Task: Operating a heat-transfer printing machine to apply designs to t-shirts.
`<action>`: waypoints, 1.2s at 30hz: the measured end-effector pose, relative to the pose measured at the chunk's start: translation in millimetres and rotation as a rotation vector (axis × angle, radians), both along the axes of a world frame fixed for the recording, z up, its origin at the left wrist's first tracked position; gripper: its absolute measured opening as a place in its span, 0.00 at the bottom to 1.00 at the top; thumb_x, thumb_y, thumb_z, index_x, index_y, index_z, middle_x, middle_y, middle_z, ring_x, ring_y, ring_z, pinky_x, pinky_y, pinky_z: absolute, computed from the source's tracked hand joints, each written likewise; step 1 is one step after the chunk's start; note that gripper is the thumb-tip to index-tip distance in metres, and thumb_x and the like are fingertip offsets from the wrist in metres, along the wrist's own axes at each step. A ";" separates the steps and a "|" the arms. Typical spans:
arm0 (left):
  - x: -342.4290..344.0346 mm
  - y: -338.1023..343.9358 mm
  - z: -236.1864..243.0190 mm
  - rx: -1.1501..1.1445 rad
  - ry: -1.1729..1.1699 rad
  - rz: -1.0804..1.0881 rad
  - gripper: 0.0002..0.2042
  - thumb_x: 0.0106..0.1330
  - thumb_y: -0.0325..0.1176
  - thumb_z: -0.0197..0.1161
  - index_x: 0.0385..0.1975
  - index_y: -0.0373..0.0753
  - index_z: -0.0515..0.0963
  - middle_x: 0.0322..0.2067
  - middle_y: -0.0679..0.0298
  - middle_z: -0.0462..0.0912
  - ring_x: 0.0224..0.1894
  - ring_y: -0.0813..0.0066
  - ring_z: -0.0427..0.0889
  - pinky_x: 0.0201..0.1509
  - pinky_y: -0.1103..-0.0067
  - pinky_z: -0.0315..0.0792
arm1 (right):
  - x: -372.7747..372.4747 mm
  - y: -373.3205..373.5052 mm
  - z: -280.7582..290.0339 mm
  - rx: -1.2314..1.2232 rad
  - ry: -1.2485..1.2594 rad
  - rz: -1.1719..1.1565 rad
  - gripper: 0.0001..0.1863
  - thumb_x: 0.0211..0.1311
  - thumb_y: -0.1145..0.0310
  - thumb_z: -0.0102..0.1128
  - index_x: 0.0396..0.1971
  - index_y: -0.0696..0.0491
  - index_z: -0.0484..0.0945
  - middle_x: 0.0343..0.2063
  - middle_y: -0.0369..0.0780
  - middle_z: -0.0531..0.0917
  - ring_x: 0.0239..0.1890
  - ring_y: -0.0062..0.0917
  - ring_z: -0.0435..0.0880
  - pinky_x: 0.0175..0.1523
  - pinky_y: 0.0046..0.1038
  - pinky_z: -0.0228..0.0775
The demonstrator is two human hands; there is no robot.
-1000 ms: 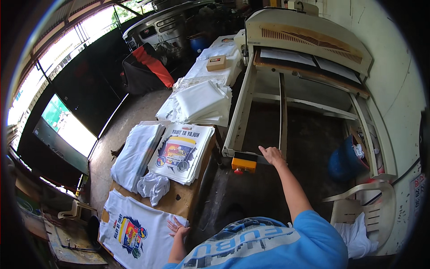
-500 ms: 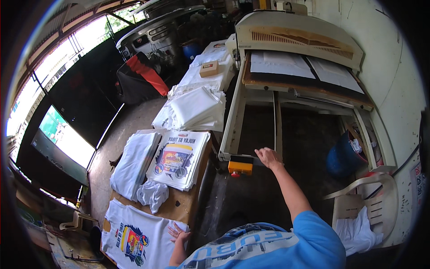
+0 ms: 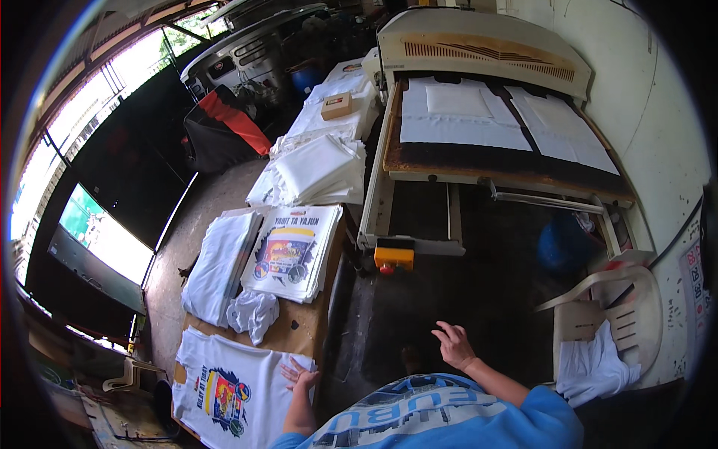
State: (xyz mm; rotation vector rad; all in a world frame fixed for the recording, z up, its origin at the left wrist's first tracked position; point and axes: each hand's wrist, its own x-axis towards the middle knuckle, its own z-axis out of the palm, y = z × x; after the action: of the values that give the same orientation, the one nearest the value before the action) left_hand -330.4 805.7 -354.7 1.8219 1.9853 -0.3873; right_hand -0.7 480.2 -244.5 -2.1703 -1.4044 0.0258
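My left hand (image 3: 301, 374) lies flat with spread fingers on a white T-shirt (image 3: 194, 404) with a colourful print, at the near end of the brown table. My right hand (image 3: 455, 346) is in the air over the dark floor, holding nothing, its fingers partly apart. Ahead of it stands a large heat press (image 3: 486, 49). White garments (image 3: 464, 135) rest on its drawn-out dark bed (image 3: 464, 159), with pale rectangular pads or sheets on top. A yellow control box with a red button (image 3: 394, 256) hangs at the frame's front corner, apart from my right hand.
On the brown table (image 3: 307, 329) are a stack of printed sheets (image 3: 288, 258), folded white shirts (image 3: 218, 269) and a crumpled white cloth (image 3: 254, 313). Further off, white fabric piles (image 3: 314, 172) and a small box (image 3: 336, 106) stand. A plastic chair (image 3: 643, 322) is at right, a blue drum (image 3: 561, 243) beneath the press.
The press bed with the white garments has slid out towards me. My right hand has left the front of the frame and drawn back nearer my body. My left hand stays on the T-shirt.
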 end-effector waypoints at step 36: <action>169.2 -61.5 130.8 0.655 -0.917 -0.498 0.07 0.53 0.36 0.56 0.26 0.47 0.81 0.26 0.63 0.79 0.32 0.65 0.78 0.35 0.69 0.67 | -61.3 -222.9 -84.2 -0.728 0.592 -0.274 0.15 0.54 0.67 0.46 0.42 0.48 0.76 0.42 0.46 0.77 0.46 0.39 0.74 0.52 0.35 0.65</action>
State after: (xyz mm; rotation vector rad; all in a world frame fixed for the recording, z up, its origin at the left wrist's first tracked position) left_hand -161.2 744.1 -223.9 2.2528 1.0456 0.9247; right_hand -62.0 257.3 -328.7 -2.5711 -0.8030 1.1308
